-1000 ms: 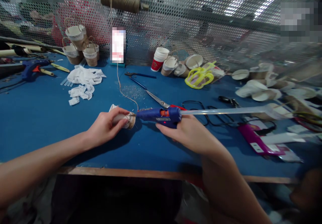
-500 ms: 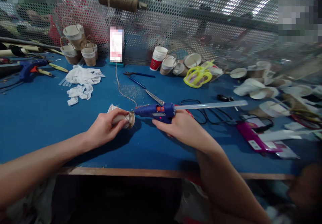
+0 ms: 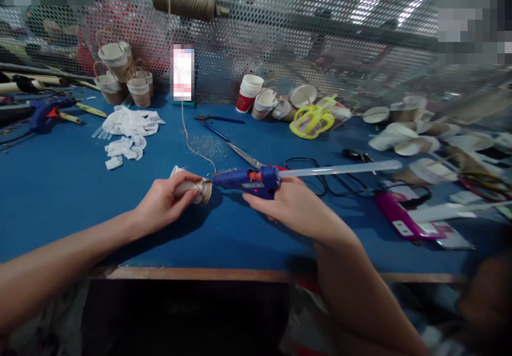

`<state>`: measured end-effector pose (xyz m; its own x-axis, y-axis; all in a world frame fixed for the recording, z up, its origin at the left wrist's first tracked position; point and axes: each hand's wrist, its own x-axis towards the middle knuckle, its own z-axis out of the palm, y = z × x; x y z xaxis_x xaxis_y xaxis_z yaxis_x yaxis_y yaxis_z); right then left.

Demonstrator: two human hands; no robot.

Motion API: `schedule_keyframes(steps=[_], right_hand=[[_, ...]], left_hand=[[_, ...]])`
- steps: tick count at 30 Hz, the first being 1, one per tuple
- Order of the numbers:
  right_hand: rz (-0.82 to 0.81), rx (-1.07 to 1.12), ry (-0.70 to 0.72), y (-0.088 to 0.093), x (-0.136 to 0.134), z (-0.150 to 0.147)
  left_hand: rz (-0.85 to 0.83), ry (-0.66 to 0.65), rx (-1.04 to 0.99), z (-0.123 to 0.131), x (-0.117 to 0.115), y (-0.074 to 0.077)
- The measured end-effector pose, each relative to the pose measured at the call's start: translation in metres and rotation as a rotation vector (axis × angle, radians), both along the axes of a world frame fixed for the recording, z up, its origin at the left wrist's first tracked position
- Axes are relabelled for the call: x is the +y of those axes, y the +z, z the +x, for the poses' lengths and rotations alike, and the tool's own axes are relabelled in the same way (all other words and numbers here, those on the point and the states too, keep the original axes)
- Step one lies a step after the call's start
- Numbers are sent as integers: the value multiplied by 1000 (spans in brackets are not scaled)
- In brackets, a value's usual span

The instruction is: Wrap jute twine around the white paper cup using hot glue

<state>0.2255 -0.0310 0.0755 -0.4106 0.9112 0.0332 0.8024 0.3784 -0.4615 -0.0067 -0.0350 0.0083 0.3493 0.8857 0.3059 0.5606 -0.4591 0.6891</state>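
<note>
**Glue gun nozzle at cup base**

L hand (image 3: 166,202) clamps paper cup (image 3: 188,185) on its side on blue table (image 3: 60,196), twine-wrapped base facing right. R hand (image 3: 294,207) is closed round blue glue gun (image 3: 250,178). Vs. 1 s ago: gun shifted slightly left, nozzle at cup base throughout; gluing appears ongoing. Glue stick (image 3: 344,168) trails right.

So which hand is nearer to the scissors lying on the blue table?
Right. The right hand holds the glue gun just in front of the scissors; the left hand grips the paper cup further off, to their left.
</note>
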Motion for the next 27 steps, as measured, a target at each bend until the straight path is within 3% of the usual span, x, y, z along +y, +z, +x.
schedule_keyframes(steps=[21, 27], right_hand=[[6, -52, 14, -1, -7, 1], [-67, -21, -30, 2, -5, 1]], left_hand=[[-50, 40, -13, 1, 1, 7], [-46, 51, -21, 1, 1, 6]])
